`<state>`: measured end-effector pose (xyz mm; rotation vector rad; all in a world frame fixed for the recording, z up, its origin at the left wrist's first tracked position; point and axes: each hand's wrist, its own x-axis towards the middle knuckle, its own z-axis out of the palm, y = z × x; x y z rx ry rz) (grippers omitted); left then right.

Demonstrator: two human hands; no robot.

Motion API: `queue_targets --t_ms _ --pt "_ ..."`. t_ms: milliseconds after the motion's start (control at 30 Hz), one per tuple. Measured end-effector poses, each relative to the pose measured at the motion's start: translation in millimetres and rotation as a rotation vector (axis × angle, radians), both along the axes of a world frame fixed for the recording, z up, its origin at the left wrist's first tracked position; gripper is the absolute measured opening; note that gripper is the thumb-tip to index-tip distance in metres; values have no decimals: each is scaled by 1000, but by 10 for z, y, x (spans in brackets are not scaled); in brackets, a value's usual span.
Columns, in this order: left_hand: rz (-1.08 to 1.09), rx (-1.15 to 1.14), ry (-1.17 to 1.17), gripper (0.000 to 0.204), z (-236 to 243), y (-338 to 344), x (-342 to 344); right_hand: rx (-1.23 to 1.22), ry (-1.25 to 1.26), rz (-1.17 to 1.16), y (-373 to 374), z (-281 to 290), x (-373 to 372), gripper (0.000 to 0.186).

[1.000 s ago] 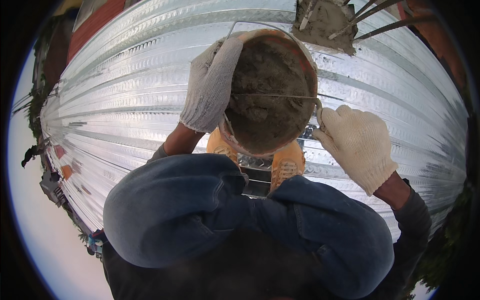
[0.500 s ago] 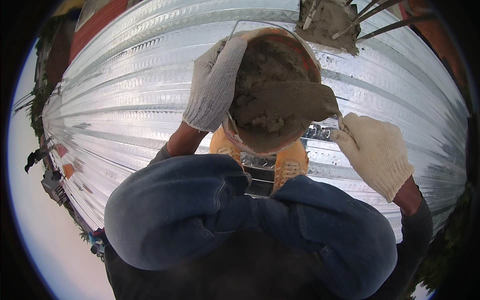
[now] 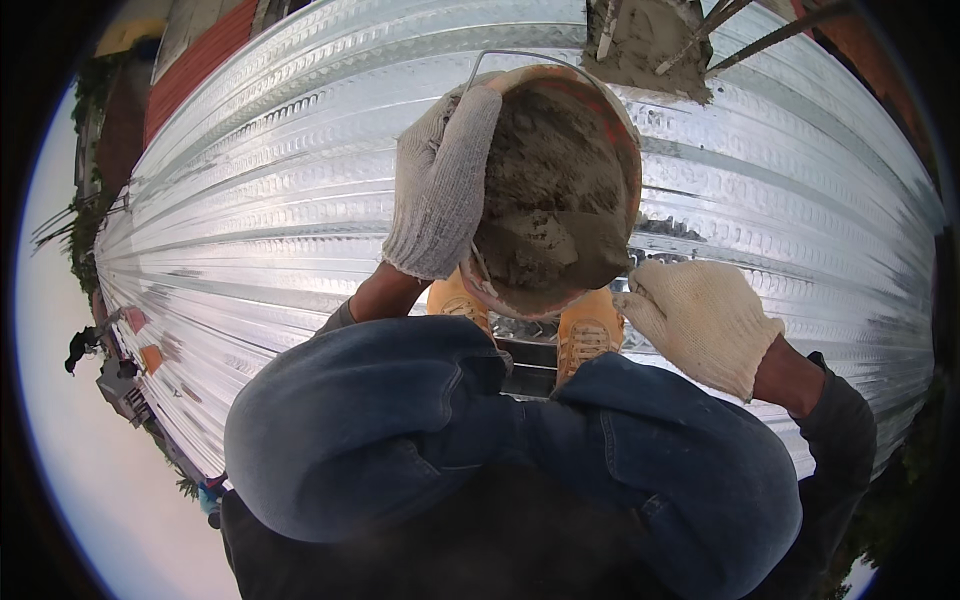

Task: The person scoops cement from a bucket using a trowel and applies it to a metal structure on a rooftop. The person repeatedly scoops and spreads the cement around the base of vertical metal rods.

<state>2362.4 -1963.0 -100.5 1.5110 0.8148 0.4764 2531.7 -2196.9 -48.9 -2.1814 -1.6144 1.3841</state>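
Note:
A round bucket (image 3: 632,150) of grey wet mortar (image 3: 550,150) is tilted toward me above my shoes, its wire handle (image 3: 530,53) up at the far side. My left hand (image 3: 440,185), in a knitted glove, grips the bucket's left rim. In my gloved right hand (image 3: 700,318), closed at the bucket's near right side, is the handle of a trowel (image 3: 596,250). Mortar coats the trowel's blade, which lies in the bucket's near part; its outline partly merges with the mix.
Ribbed shiny metal decking (image 3: 270,190) spreads all around me. Ahead to the right, steel bars (image 3: 770,40) rise from a concrete patch (image 3: 650,50). My tan shoes (image 3: 585,335) stand on the deck under the bucket. Open sky (image 3: 70,420) shows beyond the left edge.
My right hand has moved nearer and to the left. The trowel blade has gone from lying across the bucket's middle, over its right rim, down into the near part of the mortar.

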Motion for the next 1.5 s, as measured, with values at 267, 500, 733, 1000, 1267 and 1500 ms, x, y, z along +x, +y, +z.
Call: queue_targets --t_ms 267,500,733,1000,1267,1500 --pt "-9 -6 13 52 -1 3 8 55 183 -91 -101 48 36 44" --pt "-20 -148 10 50 -20 246 -110 23 304 -189 -190 75 194 53" --pt "58 -174 27 50 -677 1036 -808 -31 300 -443 -413 103 352 49" --pt "135 -213 117 53 -966 1375 -1050 78 241 -739 -557 -22 450 46" --pt "146 -112 177 54 -1031 1404 -1074 467 73 -874 297 -959 532 38" --pt "166 -134 200 59 -942 1286 -958 463 -171 -1052 1254 -1762 530 35"
